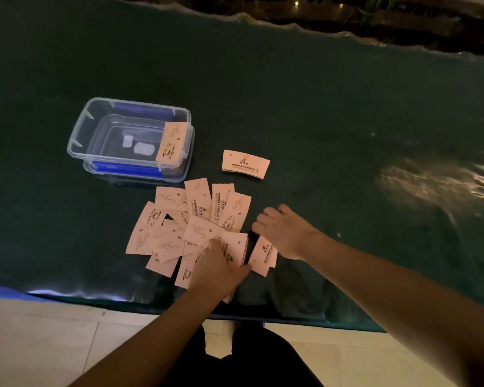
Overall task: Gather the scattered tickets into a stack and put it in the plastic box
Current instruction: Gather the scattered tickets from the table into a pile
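Several pale pink tickets (190, 222) lie fanned and overlapping on the dark green table, just below the clear plastic box (78, 135). A small neat stack of tickets (245, 164) lies apart, right of the box. One ticket (171, 143) leans inside the box against its right wall. My left hand (218, 270) rests on the near edge of the pile, its thumb and fingers holding a ticket (235, 247). My right hand (282, 233) is palm down with curled fingers over another ticket (263, 258) at the pile's right side.
The box sits on its blue-clipped lid (123, 167), and two small white pieces (140, 146) lie inside it. The table's near edge (263, 319) runs just below the pile, with tiled floor beneath. A wavy far edge and dark clutter lie beyond.
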A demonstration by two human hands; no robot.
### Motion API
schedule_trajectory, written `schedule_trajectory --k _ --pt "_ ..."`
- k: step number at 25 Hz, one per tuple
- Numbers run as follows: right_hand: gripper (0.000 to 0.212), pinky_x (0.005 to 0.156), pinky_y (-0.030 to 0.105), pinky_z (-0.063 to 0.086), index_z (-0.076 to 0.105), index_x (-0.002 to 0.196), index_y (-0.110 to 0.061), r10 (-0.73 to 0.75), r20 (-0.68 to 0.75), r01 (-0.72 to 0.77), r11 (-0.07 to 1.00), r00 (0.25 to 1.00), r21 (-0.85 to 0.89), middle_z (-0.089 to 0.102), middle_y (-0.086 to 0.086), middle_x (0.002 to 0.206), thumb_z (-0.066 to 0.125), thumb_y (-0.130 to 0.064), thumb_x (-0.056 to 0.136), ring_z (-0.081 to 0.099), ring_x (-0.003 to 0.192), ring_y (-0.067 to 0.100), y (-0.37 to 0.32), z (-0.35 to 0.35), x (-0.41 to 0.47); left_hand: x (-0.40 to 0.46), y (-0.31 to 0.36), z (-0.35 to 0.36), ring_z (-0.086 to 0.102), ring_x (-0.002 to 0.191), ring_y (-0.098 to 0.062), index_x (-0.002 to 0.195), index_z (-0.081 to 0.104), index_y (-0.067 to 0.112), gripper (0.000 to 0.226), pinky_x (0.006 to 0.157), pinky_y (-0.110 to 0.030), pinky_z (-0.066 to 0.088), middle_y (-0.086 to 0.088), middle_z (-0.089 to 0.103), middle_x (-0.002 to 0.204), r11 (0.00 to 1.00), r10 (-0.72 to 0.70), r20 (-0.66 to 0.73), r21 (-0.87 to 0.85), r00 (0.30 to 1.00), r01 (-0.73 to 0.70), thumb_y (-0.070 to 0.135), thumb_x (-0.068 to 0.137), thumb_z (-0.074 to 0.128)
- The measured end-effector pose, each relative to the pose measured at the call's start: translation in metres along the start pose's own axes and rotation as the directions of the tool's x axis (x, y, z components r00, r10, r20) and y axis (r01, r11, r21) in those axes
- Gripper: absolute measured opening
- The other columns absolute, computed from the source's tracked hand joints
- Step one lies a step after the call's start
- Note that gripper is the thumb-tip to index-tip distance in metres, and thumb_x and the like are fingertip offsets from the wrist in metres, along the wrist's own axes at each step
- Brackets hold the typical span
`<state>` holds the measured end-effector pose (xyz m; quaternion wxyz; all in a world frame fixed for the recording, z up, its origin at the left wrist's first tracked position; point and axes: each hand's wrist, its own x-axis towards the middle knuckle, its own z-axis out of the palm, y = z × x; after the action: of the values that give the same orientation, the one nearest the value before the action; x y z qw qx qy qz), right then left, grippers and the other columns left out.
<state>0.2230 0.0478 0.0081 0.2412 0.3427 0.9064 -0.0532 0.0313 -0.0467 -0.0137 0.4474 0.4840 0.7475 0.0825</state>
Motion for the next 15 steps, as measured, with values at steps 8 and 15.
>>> schedule_trajectory --k 8,15 --pt "0.03 0.075 0.033 0.047 0.063 0.133 -0.02 0.316 0.465 -0.556 0.338 0.827 0.76 0.069 0.005 0.135 0.06 -0.032 0.107 0.062 0.104 0.021 -0.007 0.023 -0.037 0.005 0.016 0.009 0.059 0.106 -0.012 0.12 0.045 0.028 0.066 0.068 -0.026 0.047 0.01 0.058 0.112 0.972 0.006 0.106 -0.235 0.994 0.019 0.049 0.07 0.084" --pt "0.042 0.092 0.049 0.06 0.073 0.133 -0.022 0.287 0.553 -0.118 -0.803 0.782 0.585 0.082 0.006 0.123 0.038 -0.03 0.111 0.075 0.116 0.03 -0.08 0.022 -0.039 0.005 0.041 0.028 0.059 0.11 -0.021 0.127 0.042 0.021 0.073 0.073 -0.03 0.054 0.0 0.053 0.119 0.974 0.006 0.126 -0.225 0.992 0.023 0.044 0.069 0.081"
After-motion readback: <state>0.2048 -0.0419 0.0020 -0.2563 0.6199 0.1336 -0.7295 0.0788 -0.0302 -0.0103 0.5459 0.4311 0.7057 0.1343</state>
